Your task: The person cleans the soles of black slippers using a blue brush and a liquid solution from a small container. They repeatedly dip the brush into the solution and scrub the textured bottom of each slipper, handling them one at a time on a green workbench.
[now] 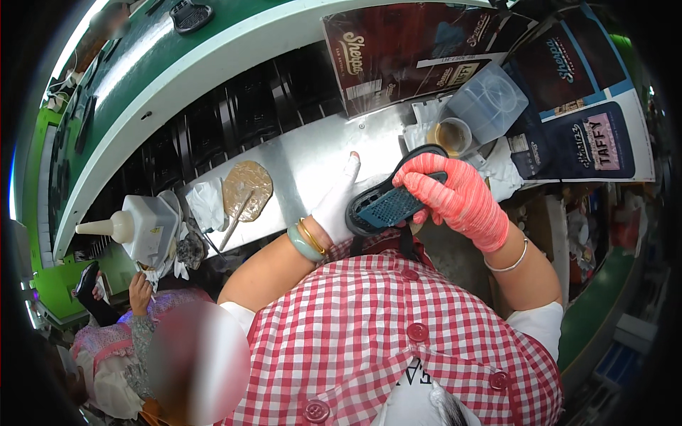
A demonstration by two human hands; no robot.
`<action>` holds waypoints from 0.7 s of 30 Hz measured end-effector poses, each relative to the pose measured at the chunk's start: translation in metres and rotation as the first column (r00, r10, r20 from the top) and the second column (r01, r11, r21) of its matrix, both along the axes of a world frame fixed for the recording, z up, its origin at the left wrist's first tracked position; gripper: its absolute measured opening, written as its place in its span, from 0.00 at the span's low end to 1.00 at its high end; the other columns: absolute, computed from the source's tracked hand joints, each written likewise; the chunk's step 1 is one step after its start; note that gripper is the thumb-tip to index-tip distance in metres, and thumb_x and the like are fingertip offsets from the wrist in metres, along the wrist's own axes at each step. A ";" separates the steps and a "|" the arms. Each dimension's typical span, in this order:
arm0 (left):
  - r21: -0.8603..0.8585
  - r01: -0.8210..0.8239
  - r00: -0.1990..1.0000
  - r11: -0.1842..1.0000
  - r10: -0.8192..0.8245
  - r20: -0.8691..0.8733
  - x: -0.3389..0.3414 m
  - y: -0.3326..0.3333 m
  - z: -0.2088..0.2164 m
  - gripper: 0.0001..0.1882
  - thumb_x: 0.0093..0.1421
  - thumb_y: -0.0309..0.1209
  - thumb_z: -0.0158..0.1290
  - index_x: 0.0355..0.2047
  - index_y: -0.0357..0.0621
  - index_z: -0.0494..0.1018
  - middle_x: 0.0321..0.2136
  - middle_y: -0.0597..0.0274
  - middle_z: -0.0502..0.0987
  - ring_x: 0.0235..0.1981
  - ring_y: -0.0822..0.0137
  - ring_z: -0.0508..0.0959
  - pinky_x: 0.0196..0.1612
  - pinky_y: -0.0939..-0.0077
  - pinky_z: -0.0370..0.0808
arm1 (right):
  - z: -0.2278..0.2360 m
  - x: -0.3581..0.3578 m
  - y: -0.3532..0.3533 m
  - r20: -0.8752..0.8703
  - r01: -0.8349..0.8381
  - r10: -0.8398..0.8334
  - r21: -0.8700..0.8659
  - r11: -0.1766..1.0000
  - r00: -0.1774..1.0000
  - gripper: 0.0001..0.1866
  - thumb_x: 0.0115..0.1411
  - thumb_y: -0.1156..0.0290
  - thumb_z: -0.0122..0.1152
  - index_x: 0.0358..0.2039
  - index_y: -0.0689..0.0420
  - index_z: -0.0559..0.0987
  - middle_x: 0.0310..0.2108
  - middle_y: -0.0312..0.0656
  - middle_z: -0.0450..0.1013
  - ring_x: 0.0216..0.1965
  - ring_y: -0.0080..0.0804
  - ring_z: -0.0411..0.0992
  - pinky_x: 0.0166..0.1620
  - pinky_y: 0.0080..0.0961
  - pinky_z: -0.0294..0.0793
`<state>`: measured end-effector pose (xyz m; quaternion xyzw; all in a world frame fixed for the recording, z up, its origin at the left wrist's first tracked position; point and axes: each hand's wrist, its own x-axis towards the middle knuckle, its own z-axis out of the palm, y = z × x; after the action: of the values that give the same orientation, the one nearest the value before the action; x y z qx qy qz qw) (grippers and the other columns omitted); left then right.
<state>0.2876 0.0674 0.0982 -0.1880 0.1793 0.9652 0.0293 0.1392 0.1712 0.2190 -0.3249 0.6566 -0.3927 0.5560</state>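
Observation:
A black sandal (367, 226) with a dark teal, perforated footbed (389, 205) lies tilted in front of my chest, its straps hanging off the sides. My left hand (337, 204), in a white glove, supports the heel end, thumb stretched upward and the other fingers hidden beneath. From the right, my right hand (455, 195) in a pink-striped glove closes its fingers over the footbed near the toe end. Whether a small tool sits inside that pinch cannot be seen. Just beyond the toe stands a clear cup (452, 136) with amber-brown contents.
A metal ledge (312, 170) carries a brown disc (248, 186) with a brush-like stick, white cloth (207, 204) and a nozzle bottle (148, 226). Behind are dark slotted racks, a green belt (142, 71), printed cardboard (398, 53) and a clear container (489, 101). A co-worker sits lower left.

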 end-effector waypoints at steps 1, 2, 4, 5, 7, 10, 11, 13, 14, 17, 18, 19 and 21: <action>-0.001 0.022 1.000 1.000 -0.022 0.015 -0.001 0.000 0.000 0.47 0.56 0.69 0.21 0.58 0.40 0.58 0.50 0.50 0.69 0.48 0.59 0.73 0.49 0.66 0.72 | 0.001 -0.001 -0.003 -0.008 -0.023 0.023 0.057 0.998 1.000 0.14 0.59 0.62 0.54 0.38 0.61 0.76 0.30 0.37 0.74 0.23 0.17 0.71 0.24 0.13 0.68; -0.004 0.047 0.998 0.999 -0.047 0.030 -0.002 0.000 0.002 0.49 0.55 0.70 0.23 0.58 0.39 0.58 0.49 0.50 0.70 0.47 0.59 0.73 0.47 0.67 0.73 | -0.002 -0.002 -0.005 -0.004 -0.027 0.027 0.019 0.999 1.000 0.15 0.58 0.61 0.55 0.38 0.59 0.76 0.28 0.36 0.73 0.19 0.17 0.70 0.21 0.13 0.65; -0.018 0.133 0.990 0.991 -0.131 0.055 -0.001 -0.004 0.009 0.50 0.54 0.71 0.24 0.57 0.36 0.59 0.44 0.50 0.73 0.41 0.59 0.77 0.37 0.70 0.77 | 0.000 -0.003 -0.009 -0.009 -0.074 0.074 0.044 0.996 0.997 0.14 0.58 0.62 0.55 0.38 0.59 0.76 0.28 0.36 0.73 0.19 0.17 0.70 0.21 0.13 0.64; -0.021 0.160 0.986 0.987 -0.159 0.056 0.000 -0.006 0.005 0.49 0.54 0.71 0.24 0.57 0.37 0.59 0.43 0.49 0.74 0.38 0.58 0.77 0.34 0.71 0.77 | 0.002 -0.004 -0.011 -0.013 -0.099 0.100 0.055 0.994 0.995 0.14 0.58 0.62 0.54 0.38 0.59 0.76 0.28 0.36 0.73 0.19 0.17 0.70 0.20 0.13 0.64; -0.026 0.215 0.975 0.976 -0.214 0.058 0.000 -0.008 -0.007 0.48 0.55 0.70 0.25 0.56 0.39 0.60 0.39 0.49 0.75 0.33 0.58 0.79 0.27 0.72 0.78 | 0.002 -0.005 -0.015 -0.004 -0.132 0.133 0.060 0.989 0.991 0.14 0.58 0.63 0.55 0.38 0.59 0.76 0.28 0.36 0.73 0.18 0.17 0.69 0.21 0.13 0.64; -0.023 0.251 0.967 0.968 -0.249 0.054 -0.003 -0.013 -0.008 0.43 0.56 0.69 0.26 0.57 0.47 0.57 0.38 0.47 0.75 0.27 0.54 0.79 0.21 0.71 0.78 | -0.006 -0.007 -0.019 -0.053 -0.194 0.193 -0.006 0.981 0.980 0.14 0.58 0.63 0.55 0.38 0.60 0.76 0.27 0.36 0.74 0.17 0.16 0.68 0.22 0.13 0.65; -0.010 0.249 0.966 0.968 -0.248 0.067 -0.005 -0.014 -0.010 0.41 0.56 0.68 0.27 0.58 0.50 0.56 0.37 0.47 0.75 0.25 0.53 0.79 0.19 0.71 0.78 | -0.016 -0.009 -0.019 -0.091 -0.222 0.216 -0.070 0.972 0.972 0.14 0.58 0.63 0.55 0.38 0.60 0.76 0.27 0.36 0.74 0.16 0.16 0.67 0.22 0.13 0.66; 0.015 0.247 0.964 0.969 -0.247 0.094 -0.009 -0.015 -0.015 0.38 0.57 0.67 0.27 0.58 0.55 0.54 0.36 0.46 0.75 0.20 0.51 0.79 0.14 0.70 0.77 | -0.018 -0.009 -0.021 -0.087 -0.226 0.220 -0.067 0.972 0.972 0.14 0.58 0.63 0.56 0.38 0.60 0.77 0.27 0.36 0.74 0.16 0.16 0.67 0.24 0.14 0.67; 0.008 0.264 0.959 0.964 -0.264 0.103 -0.010 -0.017 -0.016 0.37 0.58 0.66 0.28 0.58 0.57 0.53 0.36 0.46 0.75 0.20 0.51 0.79 0.14 0.69 0.77 | -0.011 -0.007 -0.025 -0.045 -0.203 0.203 -0.001 0.979 0.978 0.14 0.57 0.63 0.56 0.38 0.60 0.77 0.27 0.35 0.74 0.16 0.16 0.67 0.24 0.14 0.67; -0.016 0.309 0.946 0.951 -0.305 0.112 -0.009 -0.024 -0.020 0.37 0.58 0.66 0.28 0.59 0.56 0.52 0.35 0.47 0.75 0.19 0.50 0.79 0.13 0.68 0.77 | -0.014 -0.008 -0.028 0.009 -0.178 0.177 0.052 0.983 0.984 0.13 0.57 0.64 0.56 0.36 0.60 0.77 0.27 0.35 0.74 0.16 0.16 0.67 0.26 0.14 0.67; -0.025 0.318 0.944 0.948 -0.313 0.105 -0.008 -0.025 -0.023 0.39 0.57 0.67 0.28 0.58 0.53 0.54 0.35 0.47 0.76 0.20 0.50 0.79 0.13 0.68 0.77 | -0.016 -0.010 -0.027 0.016 -0.175 0.174 0.046 0.984 0.985 0.13 0.56 0.64 0.56 0.36 0.60 0.78 0.27 0.35 0.74 0.17 0.16 0.67 0.26 0.14 0.67; -0.035 0.326 0.942 0.945 -0.322 0.098 -0.008 -0.027 -0.026 0.42 0.56 0.68 0.28 0.58 0.50 0.55 0.34 0.47 0.76 0.20 0.50 0.79 0.14 0.68 0.77 | -0.016 -0.012 -0.027 0.007 -0.180 0.180 0.058 0.982 0.984 0.13 0.56 0.64 0.56 0.35 0.60 0.78 0.27 0.35 0.74 0.17 0.16 0.67 0.26 0.13 0.67; 0.026 0.402 0.914 0.915 -0.403 0.050 -0.007 -0.032 -0.035 0.47 0.53 0.71 0.28 0.56 0.41 0.59 0.34 0.47 0.76 0.21 0.50 0.79 0.14 0.69 0.77 | -0.016 -0.017 -0.025 -0.015 -0.192 0.194 0.084 0.978 0.981 0.13 0.56 0.64 0.55 0.34 0.60 0.78 0.26 0.34 0.74 0.18 0.16 0.67 0.26 0.12 0.66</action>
<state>0.2803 0.0355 0.0628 -0.1729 0.2060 0.9344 0.2337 0.1224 0.1462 0.2034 -0.3685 0.6440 -0.3058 0.5966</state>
